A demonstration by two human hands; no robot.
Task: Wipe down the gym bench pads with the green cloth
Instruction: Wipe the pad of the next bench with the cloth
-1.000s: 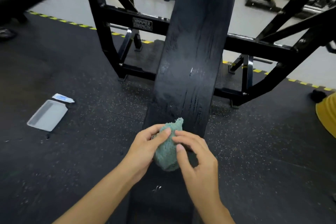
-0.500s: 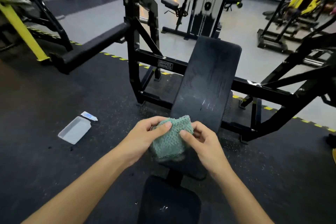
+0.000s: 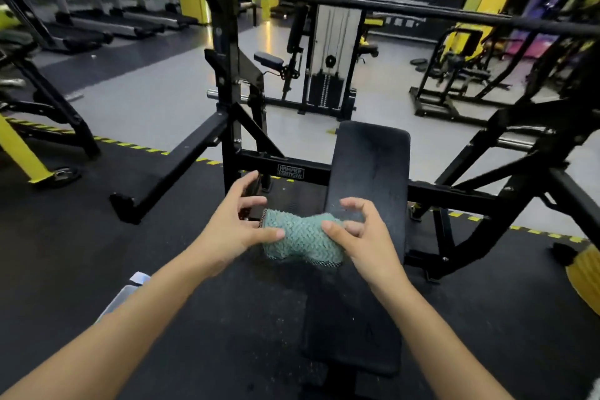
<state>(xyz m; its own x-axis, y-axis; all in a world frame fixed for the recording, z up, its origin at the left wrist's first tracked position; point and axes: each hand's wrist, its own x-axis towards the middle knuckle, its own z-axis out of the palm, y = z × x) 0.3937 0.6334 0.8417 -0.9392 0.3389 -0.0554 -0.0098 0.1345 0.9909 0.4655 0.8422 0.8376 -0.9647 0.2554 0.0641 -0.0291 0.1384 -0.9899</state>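
The green cloth (image 3: pixel 302 239) is stretched sideways in the air between my two hands, above the near part of the bench. My left hand (image 3: pixel 233 227) pinches its left end with the thumb, the other fingers spread. My right hand (image 3: pixel 363 234) pinches the right end, fingers curled loosely above it. The black back pad (image 3: pixel 370 169) slopes up and away behind the cloth. The black seat pad (image 3: pixel 354 328) lies below my right forearm.
A black rack frame (image 3: pixel 227 127) surrounds the bench, with a barbell (image 3: pixel 357 1) across the top. A grey tray (image 3: pixel 120 299) lies on the rubber floor under my left forearm. A yellow object (image 3: pixel 586 276) sits at the right edge. Other machines stand beyond.
The view has tilted up and back from the pad. My hands have drawn apart, spreading the bunched cloth out wide between them.
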